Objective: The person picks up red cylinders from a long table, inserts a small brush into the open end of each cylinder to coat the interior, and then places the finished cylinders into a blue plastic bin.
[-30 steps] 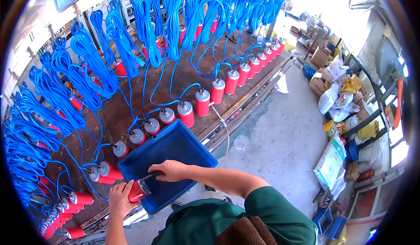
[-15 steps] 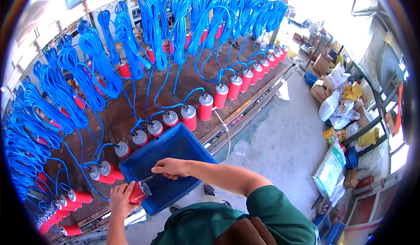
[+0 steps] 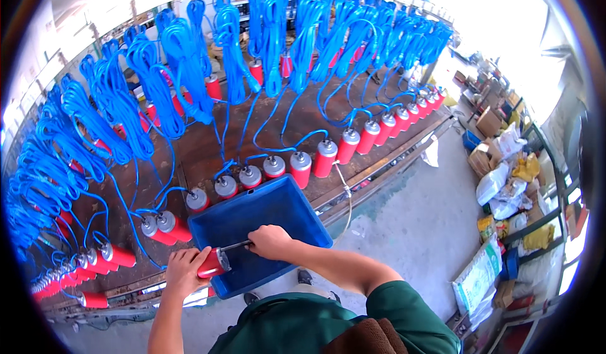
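Note:
My left hand (image 3: 184,272) is wrapped round a red cylinder (image 3: 212,264) with a pale end cap, which lies roughly level with that end facing right. Closed round a thin dark rod-like tool (image 3: 237,245), my right hand (image 3: 271,241) has it pointing left at the cylinder's capped end. Whether the tip touches the cap or enters it, I cannot tell. Both hands are over the near part of a blue plastic crate (image 3: 297,221), which sits at the bench's front edge.
Red cylinders with grey caps (image 3: 326,158) line the bench (image 3: 208,145) edge, joined to blue cables. Coiled blue cable bundles (image 3: 183,63) hang behind them. A thin pale cord (image 3: 347,190) dangles off the edge. Bags and boxes (image 3: 499,183) are piled on the floor at right.
The view has shifted, so the bench and crate appear farther right. The held cylinder has turned more level, and more of the rod shows between it and my right hand.

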